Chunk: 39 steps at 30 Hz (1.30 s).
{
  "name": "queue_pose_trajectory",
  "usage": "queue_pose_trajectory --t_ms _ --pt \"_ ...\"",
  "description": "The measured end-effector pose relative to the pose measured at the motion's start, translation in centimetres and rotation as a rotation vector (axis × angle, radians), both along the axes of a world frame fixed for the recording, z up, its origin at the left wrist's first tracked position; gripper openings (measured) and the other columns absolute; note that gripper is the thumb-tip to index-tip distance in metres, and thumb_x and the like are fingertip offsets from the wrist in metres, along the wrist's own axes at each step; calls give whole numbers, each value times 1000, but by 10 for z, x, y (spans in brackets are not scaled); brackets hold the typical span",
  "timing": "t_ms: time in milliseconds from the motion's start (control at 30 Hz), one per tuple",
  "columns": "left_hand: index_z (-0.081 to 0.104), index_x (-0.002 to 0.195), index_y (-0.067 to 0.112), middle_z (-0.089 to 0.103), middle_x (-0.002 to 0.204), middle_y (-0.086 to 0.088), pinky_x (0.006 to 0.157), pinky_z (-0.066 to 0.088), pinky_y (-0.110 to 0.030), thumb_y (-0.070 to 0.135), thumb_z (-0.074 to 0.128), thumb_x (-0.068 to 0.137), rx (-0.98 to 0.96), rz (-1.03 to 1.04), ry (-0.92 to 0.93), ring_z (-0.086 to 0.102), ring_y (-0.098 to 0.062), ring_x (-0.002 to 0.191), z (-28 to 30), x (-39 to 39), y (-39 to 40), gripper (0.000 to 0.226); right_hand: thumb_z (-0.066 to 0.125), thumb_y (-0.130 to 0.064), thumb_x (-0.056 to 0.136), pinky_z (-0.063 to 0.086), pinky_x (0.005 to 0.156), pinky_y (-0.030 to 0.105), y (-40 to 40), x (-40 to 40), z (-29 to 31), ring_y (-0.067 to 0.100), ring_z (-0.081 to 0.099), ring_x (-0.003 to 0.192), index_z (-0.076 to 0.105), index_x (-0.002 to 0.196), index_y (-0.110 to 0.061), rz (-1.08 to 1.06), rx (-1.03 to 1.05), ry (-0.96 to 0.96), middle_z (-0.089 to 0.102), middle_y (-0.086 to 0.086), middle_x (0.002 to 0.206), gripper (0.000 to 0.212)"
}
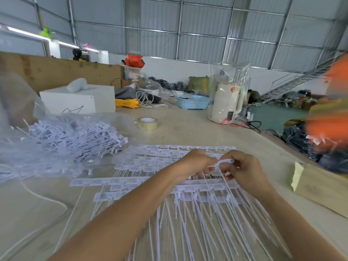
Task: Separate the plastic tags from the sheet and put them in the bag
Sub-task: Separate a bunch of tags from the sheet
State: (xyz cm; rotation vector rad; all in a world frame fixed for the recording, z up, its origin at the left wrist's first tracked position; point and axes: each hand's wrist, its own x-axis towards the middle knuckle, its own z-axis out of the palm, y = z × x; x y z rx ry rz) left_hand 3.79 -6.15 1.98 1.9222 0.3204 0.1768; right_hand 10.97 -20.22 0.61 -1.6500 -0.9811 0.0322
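Observation:
Several white sheets of joined plastic tags (150, 162) lie overlapped on the table in front of me, their long thin tails pointing toward me. My left hand (195, 162) and my right hand (243, 170) meet above the pile. Both pinch the head end of one white tag strip (225, 161) held between them, its tail hanging down. To the left lies a clear plastic bag (17, 147), its mouth open toward the middle. A heap of loose separated tags (75, 138) spills from it.
A tape roll (148, 123) sits beyond the sheets. A white box (79, 99), yellow cord (126, 103), blue basket (192, 101) and bagged kettle (227, 102) stand farther back. A cardboard piece (323, 187) lies at right. The table's right edge drops off near a blurred person in orange (329, 117).

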Motion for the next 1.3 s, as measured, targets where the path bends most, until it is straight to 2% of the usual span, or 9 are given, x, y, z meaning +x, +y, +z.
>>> queue_pose_trajectory --t_ms 100,300,400,533,700,900,1067,1167,1300 --pt "54 59 13 45 35 8 42 25 -18 19 58 88 -90 6 21 35 -6 33 3 -2 -2 29 54 22 80 55 49 28 0 -1 2 10 56 59 65 67 -11 -49 24 -126 58 9 74 36" --pt "49 56 13 40 38 7 44 24 -18 17 60 83 -62 23 8 29 -12 40 11 -5 -4 29 56 13 83 47 40 20 -6 12 4 7 56 49 63 71 -9 -239 57 -44 59 12 66 26" --pt "51 56 14 45 46 4 44 32 -16 18 55 86 63 0 -26 38 -10 44 17 -10 -1 31 57 5 86 39 36 12 -27 32 18 2 53 41 59 73 -8 -334 288 352 54 11 66 19" --pt "65 80 12 57 69 -2 52 39 -22 17 41 94 218 -137 5 46 -14 54 25 -17 -1 28 45 3 90 36 33 9 -25 23 30 4 52 47 53 81 -3 79 375 864 52 8 72 14" --pt "59 114 4 55 90 -7 62 40 -26 6 49 92 471 -221 117 50 -18 72 24 -18 -2 24 60 -5 86 56 73 32 3 -10 12 21 64 73 64 77 -2 115 -18 590 67 14 82 10" --pt "43 124 16 55 109 -4 77 50 -32 16 69 84 406 -146 69 60 -18 85 22 -17 2 47 60 -1 88 58 59 29 8 -11 3 28 68 65 65 81 -1 28 24 534 69 19 76 8" --pt "66 91 10 56 79 -2 65 41 -27 37 64 87 496 -99 91 53 -16 73 23 -19 12 27 60 6 85 56 61 20 6 -7 9 20 68 62 67 87 -1 -4 142 475 69 10 79 10" --pt "68 79 7 66 68 1 53 46 -12 30 58 93 362 -126 117 59 -3 56 21 -21 12 28 61 6 84 57 63 20 5 -9 7 19 69 63 68 86 -2 38 64 394 70 9 82 11" --pt "62 70 10 60 55 6 45 41 -12 24 53 96 319 -64 86 52 -4 47 22 -19 8 31 61 6 85 54 55 19 2 -12 8 12 63 51 63 80 0 53 -39 286 62 12 65 8"
